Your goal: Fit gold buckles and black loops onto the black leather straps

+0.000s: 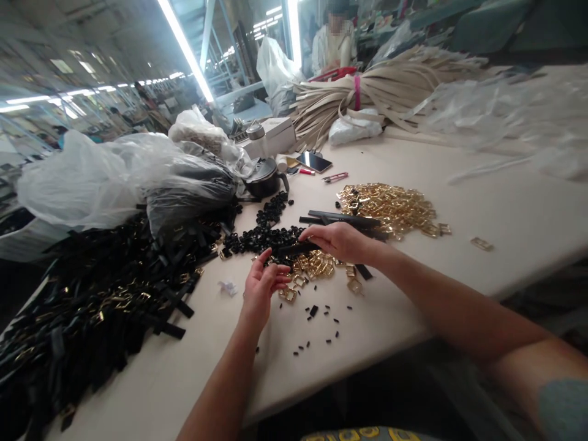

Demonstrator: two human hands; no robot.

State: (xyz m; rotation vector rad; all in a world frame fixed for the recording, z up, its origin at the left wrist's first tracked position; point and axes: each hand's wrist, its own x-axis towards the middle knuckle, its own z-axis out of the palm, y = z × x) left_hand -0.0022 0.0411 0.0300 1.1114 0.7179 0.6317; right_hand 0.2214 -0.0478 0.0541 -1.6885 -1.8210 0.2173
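My right hand [342, 241] pinches a black strap [296, 248] over the middle of the table, its free end pointing left. My left hand [264, 285] is beside that end with fingers apart; whether a fingertip touches the strap I cannot tell. Beneath and behind the hands lie a pile of small black loops [271, 237] and some gold buckles [319, 264]. More black straps [344, 218] rest just behind my right hand. A larger heap of gold buckles [390, 207] spreads to the right. Small black bits [327, 313] are scattered in front.
Black straps with gold buckles [114, 300] are heaped at left, below plastic bags [124, 171]. Farther back are a dark lidded pot [264, 177], a phone [315, 161], pink snips [335, 177] and bundled beige strips [381, 89]. A person [335, 43] is beyond the table.
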